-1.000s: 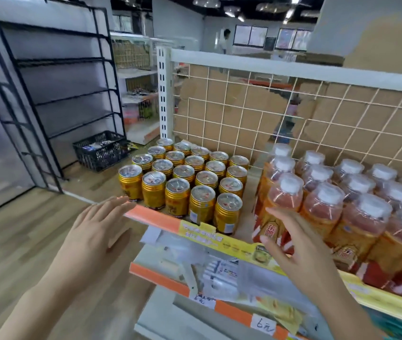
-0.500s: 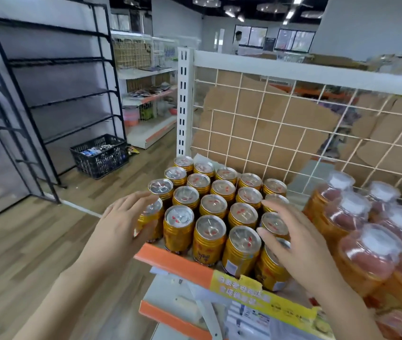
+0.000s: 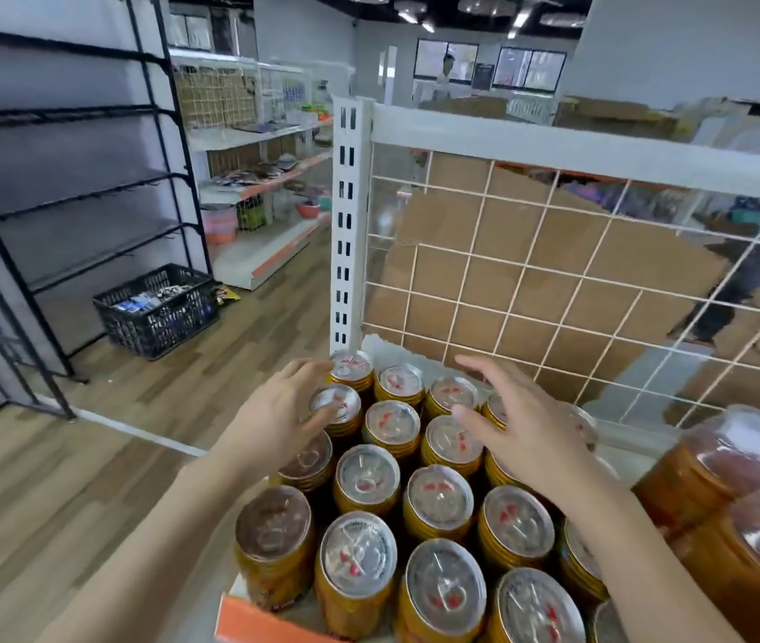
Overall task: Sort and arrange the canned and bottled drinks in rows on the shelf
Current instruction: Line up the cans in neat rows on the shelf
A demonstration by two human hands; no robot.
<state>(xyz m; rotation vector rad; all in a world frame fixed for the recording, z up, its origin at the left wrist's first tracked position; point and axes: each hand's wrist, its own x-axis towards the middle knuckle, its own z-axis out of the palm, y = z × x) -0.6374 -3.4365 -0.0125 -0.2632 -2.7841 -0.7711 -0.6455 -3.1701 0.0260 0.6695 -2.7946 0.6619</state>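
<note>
Several gold cans point(image 3: 438, 501) with silver pull-tab lids stand in tight rows on the top shelf point(image 3: 248, 619), which has an orange front lip. My left hand point(image 3: 276, 417) reaches over the left column, its fingers touching the lids of the two rearmost left cans point(image 3: 336, 403). My right hand point(image 3: 522, 426) hovers with spread, relaxed fingers over the cans of the right columns, hiding some of them. Orange bottles point(image 3: 730, 494) with clear caps stand at the right edge.
A white wire-grid back panel point(image 3: 554, 280) with cardboard behind it and a slotted upright post point(image 3: 345, 225) bound the shelf. A black crate point(image 3: 157, 310) sits on the wood floor by empty black racks point(image 3: 67, 187). A person stands far back.
My view has come closer and higher over the cans. Both hands have moved forward from the shelf's front edge to the rear cans, the left one now touching their lids.
</note>
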